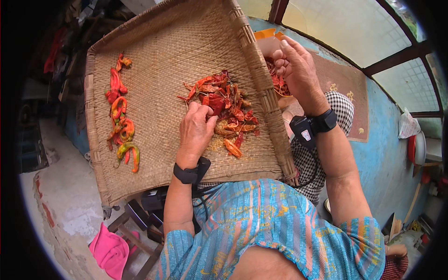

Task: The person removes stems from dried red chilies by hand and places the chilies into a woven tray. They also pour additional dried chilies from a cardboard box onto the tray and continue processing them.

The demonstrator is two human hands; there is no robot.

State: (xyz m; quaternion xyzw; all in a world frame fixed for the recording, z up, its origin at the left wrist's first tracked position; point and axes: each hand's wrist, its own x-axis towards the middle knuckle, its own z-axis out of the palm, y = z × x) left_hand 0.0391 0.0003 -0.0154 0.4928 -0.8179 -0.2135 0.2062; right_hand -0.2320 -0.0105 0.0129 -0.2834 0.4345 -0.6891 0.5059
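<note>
My left hand (196, 129) reaches into a heap of dried red chillies (241, 113) on a woven winnowing basket (157, 87). Its fingertips touch a dark red chilli (216, 102); whether they grip it I cannot tell. Loose pale seeds (215, 142) lie beside the heap. Beyond the basket's right rim, my right hand (299, 71) is raised with bent fingers above an orange-rimmed container (267, 34) of dried chillies (278, 82). Nothing plainly shows between those fingers. Fresher red, orange and green chillies (120, 112) form a line along the basket's left side.
The basket's thick bound rim (259, 66) stands between my hands. A pink cloth item (110, 250) rests on a wooden frame at lower left. On the right are a blue wall (379, 115) and windows (346, 28). Cables hang from both wrist straps.
</note>
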